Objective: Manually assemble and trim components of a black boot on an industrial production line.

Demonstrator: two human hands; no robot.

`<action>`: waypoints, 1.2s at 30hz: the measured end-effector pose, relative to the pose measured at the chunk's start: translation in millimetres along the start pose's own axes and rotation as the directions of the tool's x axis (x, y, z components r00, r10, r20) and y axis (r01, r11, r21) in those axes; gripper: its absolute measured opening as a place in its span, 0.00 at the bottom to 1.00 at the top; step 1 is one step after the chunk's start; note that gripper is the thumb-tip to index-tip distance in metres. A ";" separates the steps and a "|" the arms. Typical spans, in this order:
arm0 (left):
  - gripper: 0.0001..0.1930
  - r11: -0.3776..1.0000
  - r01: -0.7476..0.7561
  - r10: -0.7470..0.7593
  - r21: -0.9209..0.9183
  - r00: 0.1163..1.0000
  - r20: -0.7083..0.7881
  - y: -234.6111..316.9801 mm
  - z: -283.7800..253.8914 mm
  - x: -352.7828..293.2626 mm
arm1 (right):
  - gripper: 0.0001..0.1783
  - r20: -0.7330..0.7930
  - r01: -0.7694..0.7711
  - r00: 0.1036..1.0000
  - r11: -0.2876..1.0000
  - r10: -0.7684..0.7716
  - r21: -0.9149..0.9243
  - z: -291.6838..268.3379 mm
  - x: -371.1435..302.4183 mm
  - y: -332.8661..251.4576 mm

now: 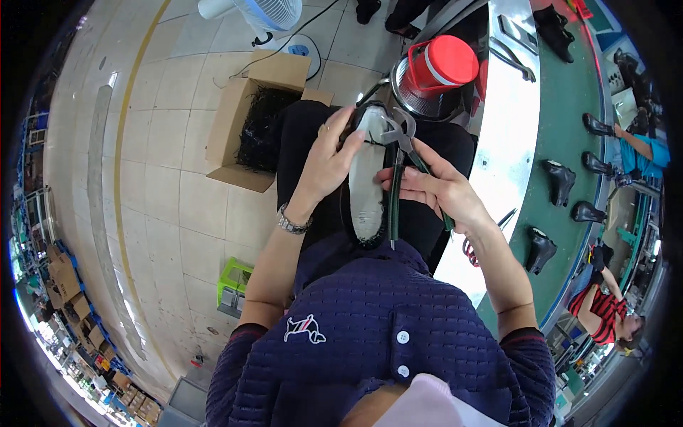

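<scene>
A black shoe lies sole side up over my lap, its pale flat underside facing me and its dark edge showing round the rim. My left hand is wrapped round the left side of its far end, with the thumb on the pale underside. In my right hand is a pair of pincers with dark green handles. The fingers lie round the spread handles, and the metal jaws are at the shoe's far right edge. Whether the jaws grip the edge, I cannot tell.
An open cardboard box of black scraps stands on the floor at the left. A red jug sits beyond my right knee. Right of me runs a metal ledge, then a green conveyor with several black shoes. Other people work farther right.
</scene>
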State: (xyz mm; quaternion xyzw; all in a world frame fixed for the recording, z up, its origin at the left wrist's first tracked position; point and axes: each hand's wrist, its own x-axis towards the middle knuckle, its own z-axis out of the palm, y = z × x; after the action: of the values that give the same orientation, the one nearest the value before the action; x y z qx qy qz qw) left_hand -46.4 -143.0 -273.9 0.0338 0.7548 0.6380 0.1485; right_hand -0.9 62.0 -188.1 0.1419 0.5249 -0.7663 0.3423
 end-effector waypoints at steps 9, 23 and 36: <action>0.13 0.971 -0.153 0.180 0.182 0.974 -0.140 12.1 5.9 21.0 | 0.32 -0.112 -0.181 0.979 0.978 0.170 -0.105 8.9 18.8 -27.9; 0.11 0.906 -0.333 0.382 0.262 0.909 -0.166 -2.9 7.3 18.4 | 0.30 -0.175 0.000 0.975 0.792 -0.134 -0.610 16.1 16.4 -2.2; 0.15 0.750 -0.515 0.508 0.415 0.850 0.139 -0.5 -16.2 21.5 | 0.29 -0.128 -0.057 0.984 0.451 -0.127 -0.890 10.9 7.7 -23.2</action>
State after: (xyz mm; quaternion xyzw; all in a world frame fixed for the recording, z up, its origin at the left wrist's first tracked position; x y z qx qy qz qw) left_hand -71.2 -153.4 -276.0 0.2768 0.8387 0.4676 -0.0368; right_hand -20.6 54.3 -171.6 -0.0021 0.8788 -0.3691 0.3023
